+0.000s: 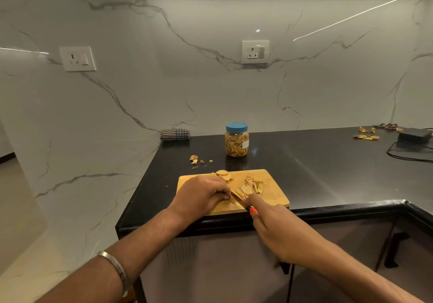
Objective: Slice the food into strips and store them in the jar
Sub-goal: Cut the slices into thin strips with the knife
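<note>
My left hand (203, 193) curls over slice (232, 200), pinning it; right hand (273, 224) grips knife (239, 200). Keep knuckles ahead of fingertips, blade vertical, thin strokes; cut strips (254, 183) pile just beyond blade.

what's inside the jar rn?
The jar holds pale yellow food strips, filled nearly to its blue lid, which is on. A white label covers a small patch of the contents.

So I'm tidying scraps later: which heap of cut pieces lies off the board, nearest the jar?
The small heap on the black counter, left of the jar; the other scraps lie far right.
</note>
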